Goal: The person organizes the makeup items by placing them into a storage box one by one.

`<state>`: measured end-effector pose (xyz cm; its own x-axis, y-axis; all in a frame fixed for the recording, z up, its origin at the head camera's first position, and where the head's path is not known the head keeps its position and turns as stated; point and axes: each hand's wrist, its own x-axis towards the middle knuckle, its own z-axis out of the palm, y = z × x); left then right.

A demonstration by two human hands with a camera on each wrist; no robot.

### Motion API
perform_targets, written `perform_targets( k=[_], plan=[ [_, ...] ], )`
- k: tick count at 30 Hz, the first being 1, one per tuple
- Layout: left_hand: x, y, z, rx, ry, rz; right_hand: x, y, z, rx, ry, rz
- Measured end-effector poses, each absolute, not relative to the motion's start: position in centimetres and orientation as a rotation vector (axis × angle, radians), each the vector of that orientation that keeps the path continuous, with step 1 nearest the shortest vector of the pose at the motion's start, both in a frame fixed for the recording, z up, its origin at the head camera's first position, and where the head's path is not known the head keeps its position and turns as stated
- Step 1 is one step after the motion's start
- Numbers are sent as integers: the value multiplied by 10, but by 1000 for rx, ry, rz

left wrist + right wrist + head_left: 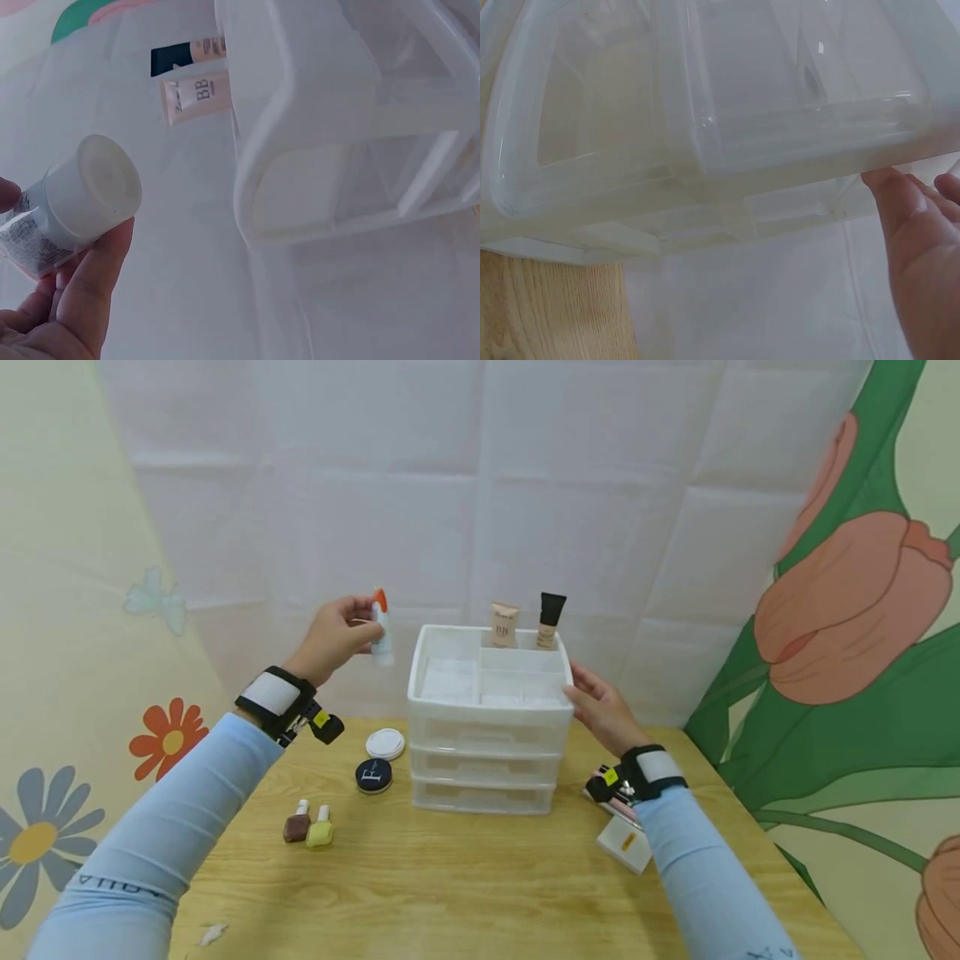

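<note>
A white plastic drawer organizer stands mid-table, with open compartments on top and drawers below. My left hand is raised left of it, gripping a small white tube with an orange tip; the tube's white cap faces the left wrist camera. My right hand rests against the organizer's right top edge, fingers fairly straight. Two tubes stand in the back compartments: a beige BB tube and a black-capped tube.
On the wooden table, left of the organizer, lie a white round compact, a dark round compact and two nail polish bottles. A white box and a pink item lie under my right wrist. A fabric backdrop hangs behind.
</note>
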<state>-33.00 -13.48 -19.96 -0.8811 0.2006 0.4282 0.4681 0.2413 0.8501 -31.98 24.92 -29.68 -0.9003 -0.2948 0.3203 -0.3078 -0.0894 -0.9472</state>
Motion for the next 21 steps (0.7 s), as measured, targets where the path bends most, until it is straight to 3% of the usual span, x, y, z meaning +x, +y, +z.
perform_targets(
  k=[21],
  plan=[
    [-341,-43,-169,-945,-2374,-1439,-318,244,-299,685,-2103,2183]
  ],
)
